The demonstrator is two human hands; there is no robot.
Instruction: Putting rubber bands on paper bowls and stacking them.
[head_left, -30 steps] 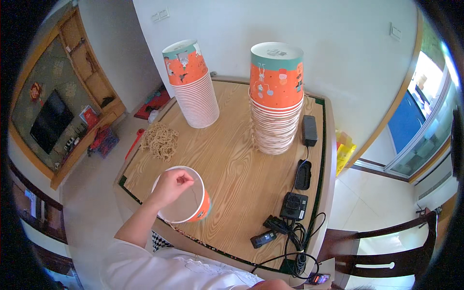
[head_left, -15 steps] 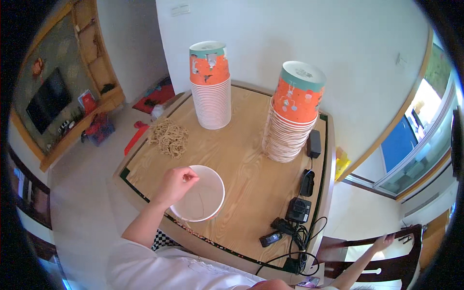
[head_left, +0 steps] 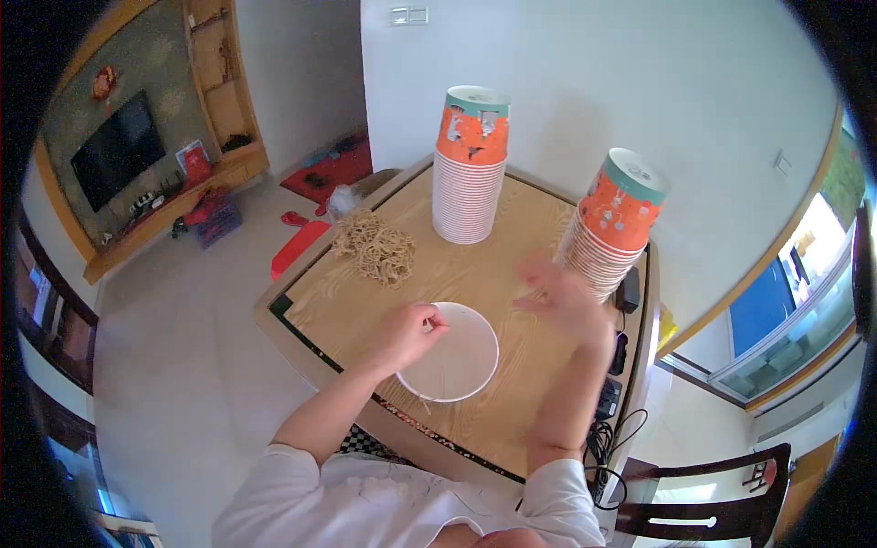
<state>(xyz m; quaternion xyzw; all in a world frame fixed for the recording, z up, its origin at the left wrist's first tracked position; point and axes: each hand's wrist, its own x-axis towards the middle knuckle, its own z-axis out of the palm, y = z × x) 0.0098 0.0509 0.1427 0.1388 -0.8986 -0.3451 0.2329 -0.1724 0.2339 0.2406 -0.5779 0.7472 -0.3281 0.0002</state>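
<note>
A white paper bucket (head_left: 489,379) stands mouth up near the table's front edge. My left hand (head_left: 411,336) is over its left rim, thumb and fingers pinched together on what looks like thin twine. A faint strand runs down inside the bucket, and a short twine end (head_left: 426,406) sticks out at its near side. My right hand (head_left: 562,297) is raised over the right part of the table, blurred by motion, fingers spread with nothing visible in them. It is in front of the right stack of orange and green buckets (head_left: 621,215).
A tangled heap of tan twine (head_left: 375,247) lies at the table's left. Another upside-down bucket stack (head_left: 470,173) stands at the back. Black adapters and cables (head_left: 603,443) line the right edge. A dark wooden chair (head_left: 713,493) stands right of the table, and a red stool (head_left: 300,248) left.
My right hand has swung from beside the chair to above the table. My left hand stays pinched at the bucket. The head view has shifted, so the table sits further right.
</note>
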